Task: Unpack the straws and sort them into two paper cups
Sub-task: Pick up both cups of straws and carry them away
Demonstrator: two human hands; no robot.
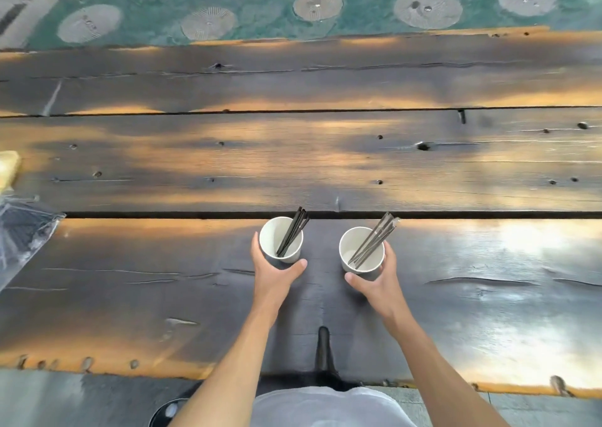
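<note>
Two white paper cups stand side by side on the dark wooden table. My left hand (273, 268) grips the left cup (275, 236) from the near side, thumb curled round its right. Several bare black straws (293, 232) lean in it toward the far right. My right hand (374, 278) grips the right cup (353, 247), thumb on its left, fingers round its right. Several straws in clear wrappers (374, 240) lean in that cup.
A crumpled clear plastic bag (24, 231) lies at the table's left edge, with a yellowish object (8, 169) behind it. The table (325, 152) has wide gaps between its planks. Beyond its far edge is a green patterned floor (260, 12).
</note>
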